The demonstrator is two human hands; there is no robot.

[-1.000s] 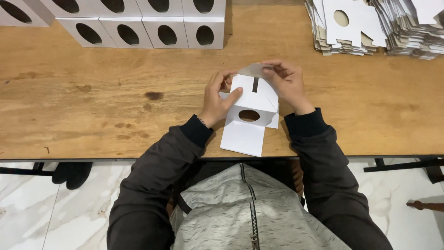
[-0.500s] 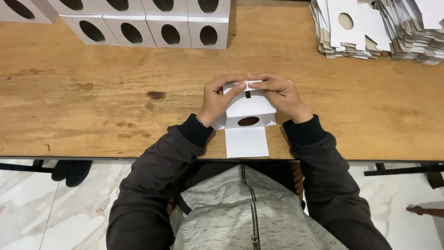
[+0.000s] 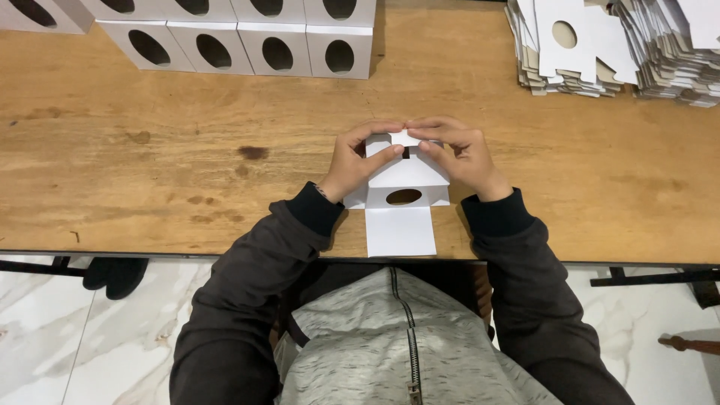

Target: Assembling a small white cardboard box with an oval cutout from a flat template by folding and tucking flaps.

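From the head camera, we are looking down at a white box (image 3: 403,196) sitting on the wooden table (image 3: 150,172) close to its near edge, directly ahead of us. Our left hand (image 3: 358,159) is curling around the box's left side, its thumb pressing on the sloping top panel, and our right hand (image 3: 459,154) is mirroring it on the other side; both are pinching the small tab at the top, fingertips meeting there, so each hand is closed on the box rather than lying open. A flap (image 3: 400,230) is lying flat toward us, its end reaching the table's edge, above the oval hole in the front face. We are judging the risk to be at that tab — if we are pressing unevenly, the thin card could be creasing or tearing at the dark slot beside it, or the tab could be missing the slot and buckling the top. The flap, lying so near the edge, could be catching on our sleeves and dragging the box off square. For room, we are seeing bare wood to the left and right of the hands and a wide band beyond them. Farther off, a row of finished boxes (image 3: 247,49) is standing at the far left, well apart, and a stack of flat blanks (image 3: 577,45) is lying at the far right — neither is crowding the hands.
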